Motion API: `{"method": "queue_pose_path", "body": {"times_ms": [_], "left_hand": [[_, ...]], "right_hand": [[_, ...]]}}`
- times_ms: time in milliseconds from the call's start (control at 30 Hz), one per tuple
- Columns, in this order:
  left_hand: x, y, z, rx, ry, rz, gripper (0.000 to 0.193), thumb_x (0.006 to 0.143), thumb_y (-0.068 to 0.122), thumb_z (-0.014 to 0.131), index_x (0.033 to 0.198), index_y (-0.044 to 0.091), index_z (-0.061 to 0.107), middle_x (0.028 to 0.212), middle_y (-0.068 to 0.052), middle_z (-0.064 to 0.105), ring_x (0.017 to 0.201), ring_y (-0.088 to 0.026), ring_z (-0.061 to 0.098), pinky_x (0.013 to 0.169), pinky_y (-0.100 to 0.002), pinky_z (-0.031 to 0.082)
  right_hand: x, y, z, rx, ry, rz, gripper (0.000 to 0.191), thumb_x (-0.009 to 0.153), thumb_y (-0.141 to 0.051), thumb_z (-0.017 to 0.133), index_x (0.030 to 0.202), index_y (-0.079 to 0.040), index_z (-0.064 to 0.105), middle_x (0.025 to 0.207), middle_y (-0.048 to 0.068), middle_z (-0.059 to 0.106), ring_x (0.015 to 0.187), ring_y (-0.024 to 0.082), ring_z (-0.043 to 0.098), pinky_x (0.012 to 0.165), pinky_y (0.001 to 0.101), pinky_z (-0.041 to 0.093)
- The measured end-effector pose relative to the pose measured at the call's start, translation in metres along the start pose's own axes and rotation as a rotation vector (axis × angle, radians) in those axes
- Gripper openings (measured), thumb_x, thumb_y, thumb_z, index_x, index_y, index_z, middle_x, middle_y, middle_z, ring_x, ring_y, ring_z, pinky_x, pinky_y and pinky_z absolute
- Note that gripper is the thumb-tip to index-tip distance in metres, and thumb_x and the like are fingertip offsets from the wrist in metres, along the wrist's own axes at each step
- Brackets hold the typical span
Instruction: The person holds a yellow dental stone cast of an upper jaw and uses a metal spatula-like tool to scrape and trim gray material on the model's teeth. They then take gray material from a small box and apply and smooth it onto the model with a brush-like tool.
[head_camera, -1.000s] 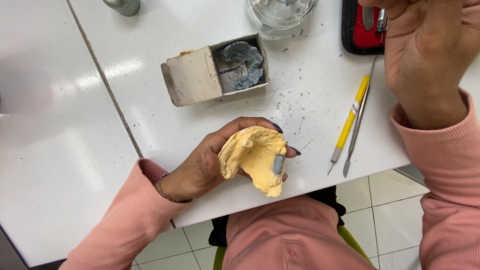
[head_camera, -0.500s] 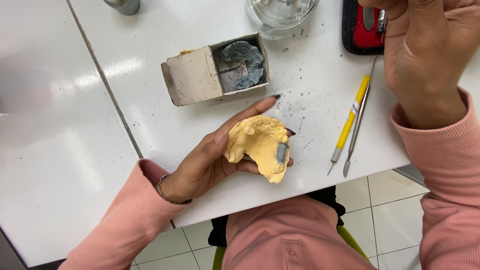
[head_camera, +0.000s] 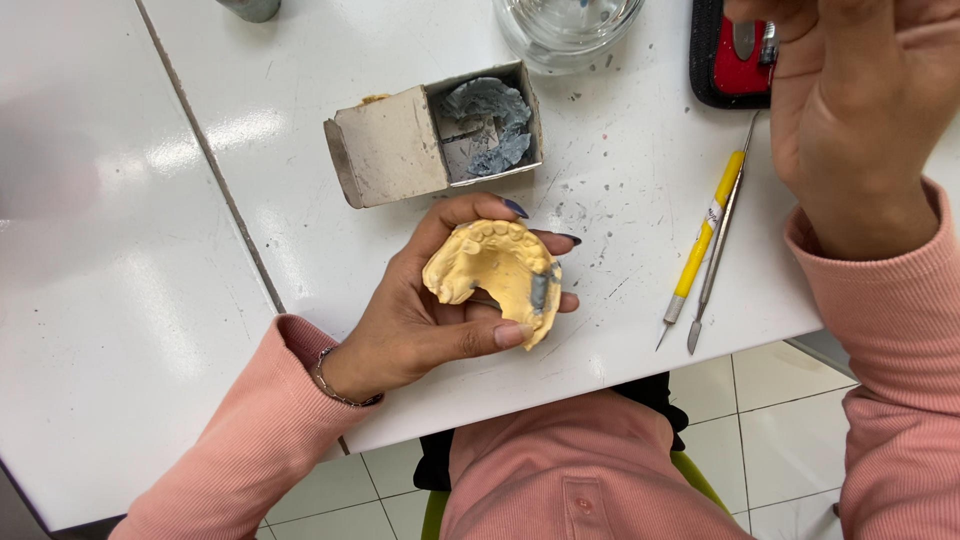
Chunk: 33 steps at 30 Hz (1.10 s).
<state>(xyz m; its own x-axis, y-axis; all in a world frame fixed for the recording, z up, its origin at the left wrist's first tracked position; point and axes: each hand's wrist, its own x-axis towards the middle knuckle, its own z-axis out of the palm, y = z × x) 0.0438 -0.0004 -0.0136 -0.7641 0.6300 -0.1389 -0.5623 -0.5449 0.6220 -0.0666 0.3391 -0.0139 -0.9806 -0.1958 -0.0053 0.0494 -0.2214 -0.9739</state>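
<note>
My left hand cradles a yellow plaster dental cast above the near edge of the white table, teeth side up, with a grey patch of wax on its right side. The thumb lies under the cast and the fingers curl behind it. My right hand is raised at the top right, over a red and black case; what it holds, if anything, is hidden. Two slim hand tools lie between the hands: one with a yellow handle and a plain metal one.
A small open cardboard box with grey wax pieces sits behind the cast. A clear glass bowl stands at the top edge, a grey object at top left. Specks of debris dot the table. Tiled floor shows below.
My left hand has turned the cast so that its tooth row faces up and the fingers have opened around it. My right hand has stayed at the top right.
</note>
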Motion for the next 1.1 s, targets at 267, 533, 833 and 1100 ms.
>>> {"method": "queue_pose_path", "body": {"times_ms": [267,533,833,1100], "left_hand": [[0.002,0.004,-0.001,0.008,0.075,0.018,0.067,0.093,-0.007,0.074,0.146,0.013,0.037,0.148,-0.027,0.056,0.125,-0.039,0.069,0.102,-0.044,0.066],[0.002,0.007,0.003,0.018,0.118,-0.040,0.069,0.091,-0.003,0.074,0.146,0.013,0.035,0.146,-0.027,0.057,0.121,-0.039,0.071,0.097,-0.042,0.067],[0.002,0.007,0.003,0.034,0.111,-0.035,0.069,0.091,-0.002,0.074,0.147,0.012,0.035,0.146,-0.027,0.058,0.121,-0.039,0.071,0.099,-0.042,0.067],[0.003,0.007,0.003,0.045,0.090,-0.029,0.070,0.092,-0.004,0.074,0.148,0.011,0.034,0.149,-0.027,0.057,0.125,-0.037,0.069,0.103,-0.043,0.065]], "right_hand": [[-0.010,-0.026,0.040,-0.243,-0.457,-0.313,0.023,0.117,-0.026,0.057,0.119,-0.004,0.050,0.098,0.021,0.070,0.094,0.026,0.077,0.084,0.0424,0.070],[-0.012,-0.043,0.061,-0.424,-0.485,-0.293,0.026,0.112,-0.025,0.055,0.111,-0.001,0.046,0.096,0.022,0.069,0.088,0.029,0.077,0.078,0.0411,0.069],[-0.011,-0.048,0.068,-0.453,-0.507,-0.333,0.026,0.109,-0.022,0.054,0.106,0.002,0.045,0.092,0.023,0.068,0.085,0.030,0.077,0.076,0.0413,0.068],[-0.008,-0.049,0.067,-0.487,-0.548,-0.381,0.025,0.107,-0.020,0.052,0.102,0.004,0.045,0.089,0.025,0.067,0.086,0.032,0.076,0.075,0.0423,0.067]]}}
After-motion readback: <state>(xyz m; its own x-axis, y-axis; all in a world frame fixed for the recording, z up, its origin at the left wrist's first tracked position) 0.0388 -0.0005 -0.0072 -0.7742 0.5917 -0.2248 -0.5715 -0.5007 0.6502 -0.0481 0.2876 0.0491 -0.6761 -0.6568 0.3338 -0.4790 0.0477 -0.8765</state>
